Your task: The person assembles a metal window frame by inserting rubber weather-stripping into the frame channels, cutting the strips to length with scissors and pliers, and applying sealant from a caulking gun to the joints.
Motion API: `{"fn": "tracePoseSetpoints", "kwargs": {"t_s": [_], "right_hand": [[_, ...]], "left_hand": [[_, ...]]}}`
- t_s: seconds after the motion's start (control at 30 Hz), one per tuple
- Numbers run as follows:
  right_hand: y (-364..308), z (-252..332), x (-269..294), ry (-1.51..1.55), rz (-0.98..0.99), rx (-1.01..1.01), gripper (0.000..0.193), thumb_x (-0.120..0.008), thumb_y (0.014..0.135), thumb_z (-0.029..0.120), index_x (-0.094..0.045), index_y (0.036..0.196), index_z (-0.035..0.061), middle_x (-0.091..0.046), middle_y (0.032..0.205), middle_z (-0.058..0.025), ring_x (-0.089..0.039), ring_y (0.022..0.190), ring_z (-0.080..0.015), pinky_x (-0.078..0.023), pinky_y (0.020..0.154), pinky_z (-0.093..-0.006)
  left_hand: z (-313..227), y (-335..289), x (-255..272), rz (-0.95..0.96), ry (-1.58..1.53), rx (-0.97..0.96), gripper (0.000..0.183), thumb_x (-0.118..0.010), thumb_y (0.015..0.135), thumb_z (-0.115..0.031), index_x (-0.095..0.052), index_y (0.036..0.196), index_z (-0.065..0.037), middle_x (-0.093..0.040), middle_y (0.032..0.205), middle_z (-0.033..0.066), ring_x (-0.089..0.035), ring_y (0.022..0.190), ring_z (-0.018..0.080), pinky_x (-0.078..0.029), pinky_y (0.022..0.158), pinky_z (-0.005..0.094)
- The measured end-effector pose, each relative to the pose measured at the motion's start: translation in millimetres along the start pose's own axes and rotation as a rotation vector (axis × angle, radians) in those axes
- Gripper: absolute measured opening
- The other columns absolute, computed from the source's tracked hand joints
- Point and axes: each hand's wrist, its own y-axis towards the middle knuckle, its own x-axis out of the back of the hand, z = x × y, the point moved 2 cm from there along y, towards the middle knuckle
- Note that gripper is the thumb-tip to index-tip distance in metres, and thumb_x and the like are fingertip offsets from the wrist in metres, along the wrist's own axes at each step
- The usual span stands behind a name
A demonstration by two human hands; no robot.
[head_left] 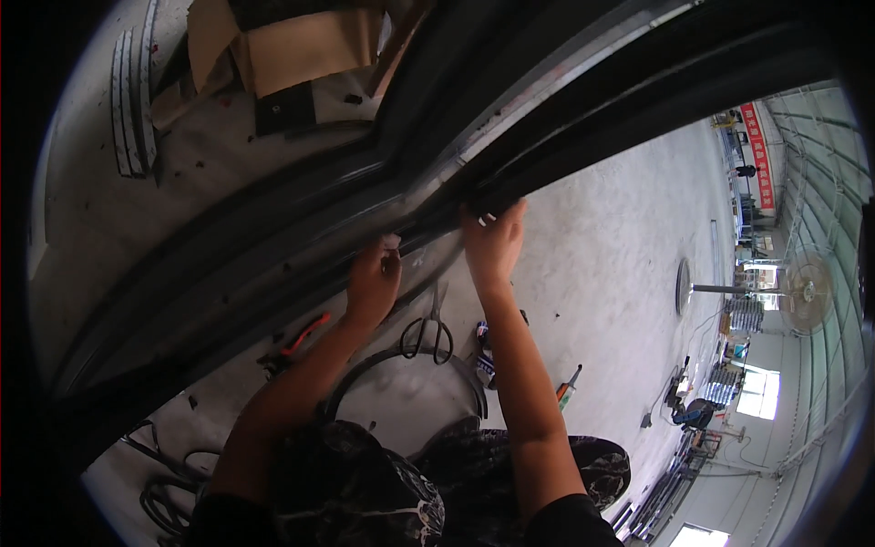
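Observation:
A large dark frame (351,196) with long grooved bars crosses the view from lower left to upper right. My left hand (372,284) is closed in a pinch at its near edge, with a small pale piece (390,242) between thumb and fingers; its kind cannot be made out. To the right, my right hand (494,248) grips the underside of the same bar, some fingertips hidden behind it. A thin black strip (432,282) curves down from the bar between my hands. Black-handled scissors (426,339) lie on the floor below them.
On the floor are a red-handled tool (307,334), a slim green-and-orange tool (570,385) and coiled black strips (162,497). Beyond the frame stand an open cardboard box (310,55) and pale metal profiles (135,105). A pedestal fan (807,290) is at the far right.

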Motion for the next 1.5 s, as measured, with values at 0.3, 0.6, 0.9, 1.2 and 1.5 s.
{"fn": "tracePoseSetpoints", "kwargs": {"t_s": [0.3,0.6,0.9,1.2,1.5], "right_hand": [[-2,-9,-2,0.031,0.050,-0.014,0.055,-0.077,0.077,0.024,-0.045,0.115,0.0007,-0.067,0.097,-0.0212,-0.065,0.088,-0.0412,-0.052,0.073,-0.0458],[-5,0,-4,-0.124,0.076,-0.080,0.055,-0.077,0.077,0.030,-0.048,0.115,0.0020,-0.068,0.096,-0.0187,-0.065,0.086,-0.0407,-0.051,0.070,-0.0477],[5,2,-3,-0.006,0.118,-0.060,0.052,-0.080,0.075,0.030,-0.051,0.107,0.0001,-0.067,0.092,-0.0180,-0.065,0.082,-0.0382,-0.051,0.072,-0.0448],[51,84,62,0.246,-0.127,0.159,0.037,-0.080,0.080,0.021,-0.054,0.097,0.0000,-0.060,0.080,-0.0084,-0.059,0.073,-0.0220,-0.049,0.068,-0.0348],[50,80,62,0.009,-0.179,0.151,0.040,-0.080,0.079,0.023,-0.051,0.096,0.0012,-0.060,0.080,-0.0107,-0.060,0.072,-0.0236,-0.050,0.068,-0.0351]], "left_hand": [[-2,0,-9,-0.052,0.008,-0.078,0.021,-0.061,0.089,0.001,-0.057,0.109,-0.004,-0.062,0.103,0.0127,-0.063,0.090,0.0231,-0.051,0.075,0.0338],[-5,-6,3,-0.037,0.017,-0.127,0.019,-0.060,0.090,0.001,-0.056,0.109,-0.003,-0.061,0.102,0.0117,-0.062,0.092,0.0208,-0.051,0.077,0.0326],[-51,9,13,-0.072,0.045,-0.177,0.019,-0.059,0.094,-0.002,-0.059,0.113,-0.004,-0.062,0.103,0.0096,-0.062,0.093,0.0184,-0.051,0.077,0.0328],[-158,62,34,-0.119,0.077,-0.296,0.025,-0.059,0.094,-0.005,-0.059,0.119,-0.004,-0.061,0.103,0.0117,-0.063,0.087,0.0213,-0.051,0.074,0.0325],[-168,60,22,-0.137,0.034,-0.447,0.026,-0.060,0.091,-0.001,-0.058,0.117,-0.004,-0.062,0.102,0.0125,-0.065,0.089,0.0210,-0.051,0.075,0.0309]]}}
